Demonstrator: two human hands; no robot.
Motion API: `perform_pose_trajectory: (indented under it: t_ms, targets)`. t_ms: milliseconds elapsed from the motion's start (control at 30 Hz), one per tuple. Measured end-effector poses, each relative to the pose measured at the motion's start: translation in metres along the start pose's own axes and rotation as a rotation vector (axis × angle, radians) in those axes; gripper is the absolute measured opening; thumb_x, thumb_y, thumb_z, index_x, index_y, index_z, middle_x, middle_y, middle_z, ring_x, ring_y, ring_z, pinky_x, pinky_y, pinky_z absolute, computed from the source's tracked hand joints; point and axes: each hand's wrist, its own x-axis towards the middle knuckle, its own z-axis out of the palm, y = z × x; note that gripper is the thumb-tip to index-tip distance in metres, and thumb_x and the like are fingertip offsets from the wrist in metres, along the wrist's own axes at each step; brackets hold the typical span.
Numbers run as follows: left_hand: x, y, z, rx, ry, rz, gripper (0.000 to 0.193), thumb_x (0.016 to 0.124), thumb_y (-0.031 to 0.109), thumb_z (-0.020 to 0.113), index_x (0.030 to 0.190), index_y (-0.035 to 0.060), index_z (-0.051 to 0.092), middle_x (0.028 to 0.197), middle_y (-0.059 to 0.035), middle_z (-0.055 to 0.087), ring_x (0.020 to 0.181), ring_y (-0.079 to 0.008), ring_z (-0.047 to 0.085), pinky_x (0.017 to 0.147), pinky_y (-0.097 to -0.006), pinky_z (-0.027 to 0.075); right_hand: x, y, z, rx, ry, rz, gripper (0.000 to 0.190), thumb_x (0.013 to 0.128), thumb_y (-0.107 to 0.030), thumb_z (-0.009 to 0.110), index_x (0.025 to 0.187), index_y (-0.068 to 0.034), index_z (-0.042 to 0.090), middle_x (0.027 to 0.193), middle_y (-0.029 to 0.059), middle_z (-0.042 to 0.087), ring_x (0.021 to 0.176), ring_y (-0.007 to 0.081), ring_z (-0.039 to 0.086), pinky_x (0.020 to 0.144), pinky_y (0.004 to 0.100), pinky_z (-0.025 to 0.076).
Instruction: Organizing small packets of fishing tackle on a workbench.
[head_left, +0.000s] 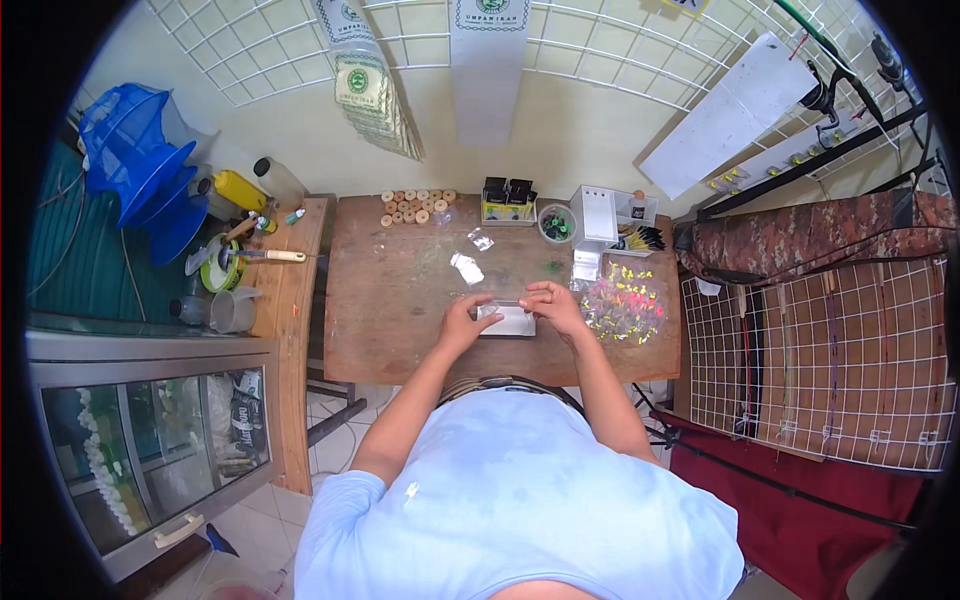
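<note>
Near the front of the wooden table (375, 322), both hands are raised over a small white box or card (511, 324). My left hand (463, 324) pinches a small clear plastic bag (489, 308) at the box's left end. At the other end, my right hand (556, 306) has its thumb and finger brought together; whether something thin is between them is too small to tell. Right of that hand spreads a pile of small clear packets with yellow and pink pieces (622, 306). Clear plastic bags (468, 268) lie beyond the left hand, and more bags (586, 265) lie beyond the right.
Along the back stand wooden discs (416, 208), a box of black packets (508, 202), a round tub (556, 223) and a white organizer (596, 217). Left is a side bench (289, 300) with bottles and a screwdriver-like tool (285, 256). A camouflage bag (817, 236) is at right.
</note>
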Motion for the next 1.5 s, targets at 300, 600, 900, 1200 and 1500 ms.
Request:
perform_pose_trajectory:
  t_ms: [300, 600, 900, 1200, 1500]
  targets:
    - [0.002, 0.011, 0.002, -0.061, 0.008, -0.008, 0.043, 0.072, 0.027, 0.081, 0.107, 0.0058, 0.068, 0.102, -0.0119, 0.068, 0.096, -0.0233, 0.064, 0.084, -0.0344, 0.049, 0.008, 0.012, -0.006, -0.006, 0.033, 0.083, 0.027, 0.088, -0.020, 0.069, 0.108, -0.004, 0.060, 0.096, 0.0036, 0.071, 0.076, 0.0066, 0.062, 0.058, 0.0195, 0.045]
    - [-0.001, 0.018, -0.001, -0.081, 0.005, -0.036, 0.041, 0.073, 0.025, 0.080, 0.107, 0.0061, 0.068, 0.100, -0.0108, 0.068, 0.093, -0.0200, 0.063, 0.080, -0.0320, 0.049, 0.012, 0.018, -0.005, -0.015, 0.029, 0.089, 0.024, 0.094, -0.029, 0.060, 0.098, -0.006, 0.064, 0.093, 0.0042, 0.070, 0.068, 0.0059, 0.056, 0.056, 0.0192, 0.043]
    - [-0.001, 0.011, 0.000, -0.090, 0.035, -0.066, 0.040, 0.074, 0.025, 0.080, 0.109, 0.0077, 0.068, 0.097, -0.0060, 0.068, 0.091, -0.0157, 0.060, 0.081, -0.0292, 0.045, 0.018, 0.024, -0.010, 0.219, -0.003, 0.136, 0.023, 0.093, -0.030, 0.062, 0.082, -0.010, 0.059, 0.065, -0.0038, 0.052, 0.060, 0.0057, 0.051, 0.051, 0.0205, 0.039]
    - [0.000, 0.001, 0.004, -0.116, 0.079, -0.010, 0.038, 0.073, 0.025, 0.081, 0.105, 0.0078, 0.070, 0.094, -0.0091, 0.068, 0.086, -0.0185, 0.062, 0.073, -0.0300, 0.048, 0.016, 0.024, -0.004, 0.103, -0.009, 0.058, 0.036, 0.093, -0.016, 0.061, 0.124, 0.000, 0.056, 0.098, 0.0064, 0.067, 0.070, 0.0094, 0.057, 0.061, 0.0216, 0.048]
    - [-0.002, 0.009, 0.002, -0.092, 0.045, -0.046, 0.038, 0.075, 0.024, 0.079, 0.108, 0.0069, 0.068, 0.095, -0.0056, 0.069, 0.087, -0.0136, 0.061, 0.078, -0.0276, 0.047, 0.024, 0.033, -0.010, 0.179, 0.008, 0.063, 0.027, 0.093, -0.018, 0.062, 0.114, 0.000, 0.060, 0.085, 0.0009, 0.061, 0.067, 0.0072, 0.051, 0.057, 0.0202, 0.043]
